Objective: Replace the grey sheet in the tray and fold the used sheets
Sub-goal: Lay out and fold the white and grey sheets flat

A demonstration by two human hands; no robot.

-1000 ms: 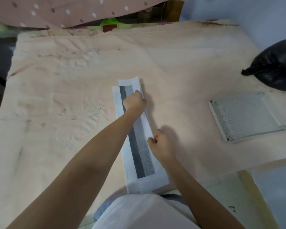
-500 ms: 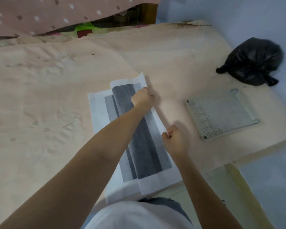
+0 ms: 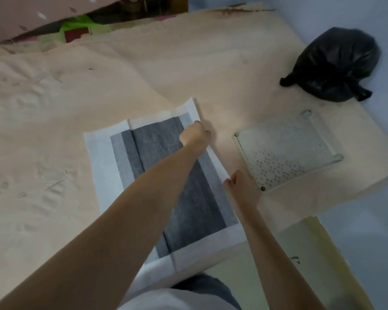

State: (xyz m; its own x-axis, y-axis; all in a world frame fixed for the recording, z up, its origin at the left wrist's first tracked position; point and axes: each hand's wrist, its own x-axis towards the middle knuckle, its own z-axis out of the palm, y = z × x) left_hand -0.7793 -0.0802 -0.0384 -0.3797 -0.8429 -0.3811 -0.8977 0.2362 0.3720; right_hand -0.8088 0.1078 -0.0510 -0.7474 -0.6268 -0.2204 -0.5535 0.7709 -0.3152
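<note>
1. Grey sheet [image 3: 157,175] with white border lies mostly unfolded and creased lengthwise, just left of the tray.
2. Tray [image 3: 289,151]: pale, perforated, square, flat.

My left hand [image 3: 195,134] reaches far, fingers curled; my right hand [image 3: 240,186] is nearer, fingers pinched. Both forearms extended.

A tied black bag [image 3: 333,63] lies on the peach bedcover [image 3: 143,70]; dotted pink cloth [image 3: 31,16], perhaps bedding.
</note>
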